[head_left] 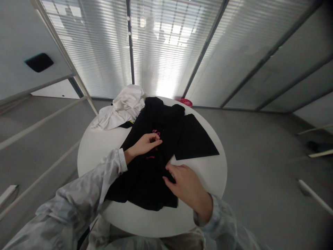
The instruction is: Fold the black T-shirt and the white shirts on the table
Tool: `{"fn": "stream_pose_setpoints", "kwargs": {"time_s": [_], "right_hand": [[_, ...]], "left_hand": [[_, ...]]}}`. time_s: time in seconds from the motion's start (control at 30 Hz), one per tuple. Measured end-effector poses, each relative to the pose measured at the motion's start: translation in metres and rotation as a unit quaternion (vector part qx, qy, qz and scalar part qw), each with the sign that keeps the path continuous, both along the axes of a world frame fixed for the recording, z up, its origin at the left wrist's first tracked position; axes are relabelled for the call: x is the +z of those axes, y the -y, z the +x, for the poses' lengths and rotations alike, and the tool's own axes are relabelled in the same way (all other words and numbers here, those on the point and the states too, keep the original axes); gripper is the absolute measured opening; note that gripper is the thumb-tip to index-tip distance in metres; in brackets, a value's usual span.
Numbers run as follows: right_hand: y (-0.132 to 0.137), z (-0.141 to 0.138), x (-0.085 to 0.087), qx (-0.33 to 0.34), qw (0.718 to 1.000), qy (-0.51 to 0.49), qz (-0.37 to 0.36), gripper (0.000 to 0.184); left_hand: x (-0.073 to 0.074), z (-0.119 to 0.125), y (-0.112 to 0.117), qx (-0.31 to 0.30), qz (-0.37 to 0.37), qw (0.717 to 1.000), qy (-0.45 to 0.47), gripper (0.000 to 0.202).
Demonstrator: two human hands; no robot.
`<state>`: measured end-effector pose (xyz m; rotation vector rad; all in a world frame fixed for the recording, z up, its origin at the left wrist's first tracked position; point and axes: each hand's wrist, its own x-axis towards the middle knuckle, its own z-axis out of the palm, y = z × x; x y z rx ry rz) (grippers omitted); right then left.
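A black T-shirt (pixel 145 184) with pink lettering lies partly folded lengthwise on a round white table (pixel 91 156). One wide sleeve (pixel 196 139) spreads out to the right. My left hand (pixel 144 144) is over the printed middle of the shirt, its fingers bent and the thumb apart from them. At the shirt's right edge is my right hand (pixel 186 182), thumb and fingers apart, with black cloth showing in the gap. Whether the fingertips touch the cloth is hard to see.
Crumpled white cloth (pixel 122 107) is heaped at the table's back left, with a dark piece partly beneath it. A pink mesh basket (pixel 185 102) shows behind the far edge. Glass partitions with blinds (pixel 161 62) stand beyond, and a white metal frame (pixel 44 121) stands left.
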<state>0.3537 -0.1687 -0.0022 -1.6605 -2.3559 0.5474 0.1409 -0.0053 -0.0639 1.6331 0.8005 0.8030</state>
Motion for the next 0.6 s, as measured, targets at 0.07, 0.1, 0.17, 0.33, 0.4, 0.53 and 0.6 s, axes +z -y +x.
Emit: {"fn": "stream_pose_setpoints", "kwargs": {"time_s": [0.07, 0.1, 0.17, 0.33, 0.4, 0.53, 0.6], "right_hand": [[0.005, -0.007, 0.004, -0.016, 1.000, -0.003, 0.003, 0.012], [0.008, -0.009, 0.008, -0.020, 0.999, -0.025, -0.008, 0.015], [0.014, -0.014, 0.018, -0.015, 0.995, -0.090, -0.050, 0.024], [0.023, -0.022, 0.037, 0.148, 0.958, -0.184, -0.162, 0.024], [0.011, -0.020, 0.035, 0.153, 0.963, -0.180, -0.131, 0.014], [-0.054, 0.005, 0.017, -0.033, 0.977, -0.207, 0.032, 0.024], [-0.098, 0.023, 0.001, -0.134, 0.960, -0.207, 0.130, 0.027]], "left_hand": [[0.001, -0.002, -0.001, 0.007, -0.013, 1.000, 0.016, 0.042], [0.002, -0.003, -0.002, 0.007, -0.008, 1.000, 0.018, 0.041], [0.004, -0.004, -0.002, 0.006, 0.010, 1.000, 0.017, 0.041], [0.008, -0.010, -0.005, 0.011, -0.018, 0.999, 0.030, 0.043], [0.007, -0.012, -0.007, 0.000, -0.041, 0.998, 0.040, 0.042], [0.004, -0.010, -0.005, -0.046, -0.088, 0.992, 0.074, 0.042], [0.001, -0.007, -0.003, -0.063, -0.082, 0.991, 0.089, 0.042]]}}
